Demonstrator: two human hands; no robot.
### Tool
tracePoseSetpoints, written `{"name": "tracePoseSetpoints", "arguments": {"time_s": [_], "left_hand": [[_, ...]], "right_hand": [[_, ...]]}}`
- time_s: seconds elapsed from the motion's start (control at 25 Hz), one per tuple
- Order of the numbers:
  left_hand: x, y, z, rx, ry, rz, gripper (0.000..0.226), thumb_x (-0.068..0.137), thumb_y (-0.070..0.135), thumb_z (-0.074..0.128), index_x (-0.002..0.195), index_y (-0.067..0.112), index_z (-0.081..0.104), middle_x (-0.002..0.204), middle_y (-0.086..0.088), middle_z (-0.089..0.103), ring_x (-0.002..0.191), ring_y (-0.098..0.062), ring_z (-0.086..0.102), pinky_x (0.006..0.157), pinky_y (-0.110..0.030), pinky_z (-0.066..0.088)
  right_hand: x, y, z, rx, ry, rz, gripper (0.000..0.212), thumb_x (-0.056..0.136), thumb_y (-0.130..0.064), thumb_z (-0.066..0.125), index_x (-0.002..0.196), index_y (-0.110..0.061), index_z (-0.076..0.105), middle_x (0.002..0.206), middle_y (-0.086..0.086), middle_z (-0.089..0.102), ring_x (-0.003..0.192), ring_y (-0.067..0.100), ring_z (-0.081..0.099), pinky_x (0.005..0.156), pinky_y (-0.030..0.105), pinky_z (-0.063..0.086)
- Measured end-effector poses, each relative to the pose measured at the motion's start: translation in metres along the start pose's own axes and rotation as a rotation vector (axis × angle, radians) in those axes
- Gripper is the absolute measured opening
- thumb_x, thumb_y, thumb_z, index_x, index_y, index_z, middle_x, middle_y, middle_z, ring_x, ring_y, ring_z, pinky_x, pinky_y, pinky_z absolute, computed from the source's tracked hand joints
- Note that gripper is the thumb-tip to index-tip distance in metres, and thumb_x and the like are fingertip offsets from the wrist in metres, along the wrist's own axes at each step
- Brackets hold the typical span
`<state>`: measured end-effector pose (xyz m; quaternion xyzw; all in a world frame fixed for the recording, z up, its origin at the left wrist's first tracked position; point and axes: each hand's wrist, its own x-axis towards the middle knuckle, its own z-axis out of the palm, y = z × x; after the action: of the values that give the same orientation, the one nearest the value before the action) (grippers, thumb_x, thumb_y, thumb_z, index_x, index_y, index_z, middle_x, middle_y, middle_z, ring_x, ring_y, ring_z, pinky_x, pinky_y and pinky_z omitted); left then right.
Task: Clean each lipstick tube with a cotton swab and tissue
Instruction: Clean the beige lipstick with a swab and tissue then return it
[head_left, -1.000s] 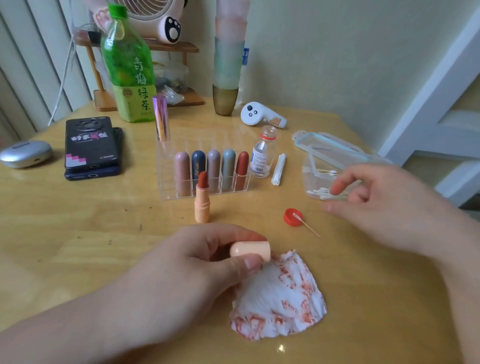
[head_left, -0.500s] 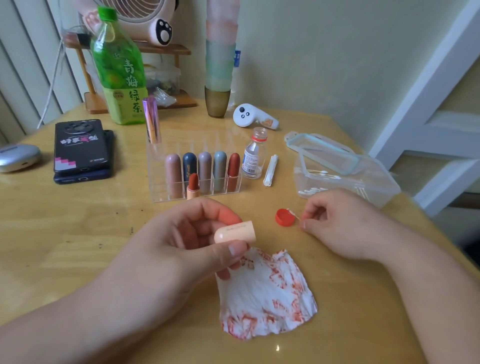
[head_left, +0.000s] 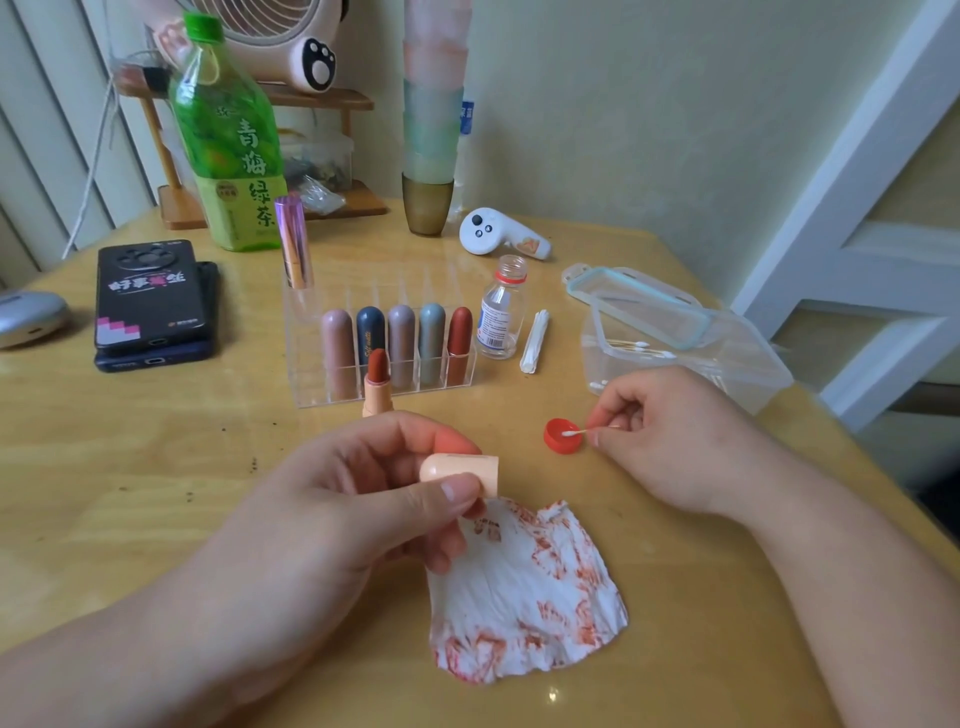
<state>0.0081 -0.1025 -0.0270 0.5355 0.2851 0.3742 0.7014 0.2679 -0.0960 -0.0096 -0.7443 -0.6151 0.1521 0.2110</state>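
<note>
My left hand (head_left: 353, 499) holds a peach lipstick cap (head_left: 462, 470) between thumb and fingers, above a white tissue (head_left: 524, 597) smeared with red. My right hand (head_left: 670, 436) pinches a cotton swab (head_left: 592, 430) whose white tip rests inside a red bottle cap (head_left: 561, 435) lying on the table. The uncapped peach lipstick (head_left: 377, 384) with its red-brown bullet stands upright behind my left hand, partly hidden by it. A clear organiser (head_left: 384, 348) behind it holds several capped lipsticks, and a shiny pink tube (head_left: 294, 241) stands at its back left.
A small open clear bottle (head_left: 501, 314) and a bundle of white swabs (head_left: 535, 340) sit right of the organiser. An open plastic box (head_left: 675, 343) with swabs stands at the right. Two stacked phones (head_left: 150, 304), a green tea bottle (head_left: 228, 135) and a white controller (head_left: 501, 234) lie farther back.
My right hand came from the plastic box to the red cap, picked up the swab and dipped its tip in the cap. My left hand lifted the peach cap slightly.
</note>
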Motion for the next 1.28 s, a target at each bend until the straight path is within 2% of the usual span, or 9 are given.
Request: {"name": "tracePoseSetpoints", "arguments": {"time_s": [0.12,0.24,0.36,0.44,0.68,0.92,1.04,1.16,1.28], "left_hand": [[0.000,0.001,0.000,-0.003,0.010,-0.003,0.040,0.063,0.023,0.080,0.095,0.001,0.071,0.079,-0.023,0.065,0.060,-0.025,0.057,0.055,-0.027,0.051],[0.001,0.002,0.000,-0.070,0.012,-0.020,0.037,0.065,0.021,0.079,0.094,-0.001,0.071,0.077,-0.022,0.065,0.060,-0.024,0.057,0.055,-0.027,0.051],[0.001,0.003,0.001,-0.137,0.023,-0.052,0.027,0.075,0.016,0.075,0.093,-0.004,0.071,0.074,-0.021,0.063,0.059,-0.023,0.056,0.054,-0.028,0.051],[0.001,0.002,0.002,-0.158,0.035,-0.076,0.029,0.075,0.017,0.070,0.093,-0.006,0.070,0.074,-0.020,0.062,0.059,-0.023,0.054,0.053,-0.028,0.050],[0.004,0.001,0.001,-0.220,0.046,-0.121,0.028,0.073,0.016,0.070,0.094,-0.002,0.073,0.076,-0.018,0.061,0.058,-0.021,0.053,0.052,-0.028,0.050],[0.011,-0.006,-0.008,-0.299,0.009,-0.134,0.036,0.069,0.018,0.081,0.098,-0.001,0.072,0.077,-0.017,0.063,0.057,-0.020,0.055,0.052,-0.030,0.050],[0.014,-0.009,-0.011,-0.330,0.001,-0.148,0.044,0.062,0.021,0.086,0.097,-0.001,0.072,0.076,-0.016,0.062,0.055,-0.020,0.055,0.052,-0.030,0.049],[0.014,-0.011,-0.011,-0.350,-0.030,-0.163,0.040,0.066,0.019,0.083,0.099,-0.001,0.072,0.077,-0.016,0.062,0.057,-0.020,0.055,0.053,-0.030,0.050],[0.015,-0.010,-0.013,-0.412,-0.076,-0.189,0.042,0.066,0.019,0.084,0.101,0.000,0.072,0.078,-0.014,0.061,0.058,-0.018,0.055,0.055,-0.030,0.050]], "right_hand": [[0.000,-0.001,-0.004,0.042,0.047,-0.021,0.016,0.086,-0.020,0.073,0.071,-0.025,0.068,0.047,-0.026,0.051,0.045,-0.002,0.046,0.045,0.012,0.036],[0.000,-0.001,-0.011,0.072,0.092,-0.012,0.016,0.086,-0.027,0.073,0.071,-0.024,0.071,0.051,-0.019,0.055,0.048,0.000,0.047,0.046,0.012,0.036],[0.000,-0.001,-0.016,0.050,0.049,0.009,0.023,0.088,-0.037,0.069,0.070,-0.023,0.073,0.065,-0.007,0.064,0.058,0.007,0.052,0.053,0.021,0.040],[-0.001,-0.001,-0.016,0.069,0.023,0.002,0.023,0.087,-0.037,0.071,0.070,-0.022,0.073,0.068,-0.002,0.067,0.059,0.009,0.052,0.057,0.025,0.042],[0.002,0.005,-0.012,0.264,0.049,-0.025,0.011,0.078,-0.014,0.081,0.073,-0.018,0.072,0.060,0.000,0.060,0.055,0.010,0.049,0.058,0.025,0.042],[0.002,0.005,-0.011,0.213,0.060,0.001,0.011,0.079,-0.026,0.080,0.073,-0.019,0.075,0.065,-0.005,0.069,0.057,0.006,0.056,0.060,0.024,0.046],[0.004,0.006,-0.011,0.173,0.052,0.000,0.019,0.083,-0.030,0.077,0.070,-0.017,0.074,0.053,-0.016,0.062,0.048,-0.003,0.050,0.056,0.021,0.039],[0.004,0.007,-0.010,0.163,0.042,-0.015,0.020,0.084,-0.029,0.076,0.070,-0.016,0.074,0.047,-0.017,0.057,0.044,-0.001,0.047,0.054,0.021,0.036],[-0.001,0.002,-0.013,0.442,0.049,-0.083,0.011,0.081,-0.015,0.079,0.073,-0.013,0.072,0.047,-0.012,0.054,0.041,0.002,0.043,0.050,0.019,0.034]]}}
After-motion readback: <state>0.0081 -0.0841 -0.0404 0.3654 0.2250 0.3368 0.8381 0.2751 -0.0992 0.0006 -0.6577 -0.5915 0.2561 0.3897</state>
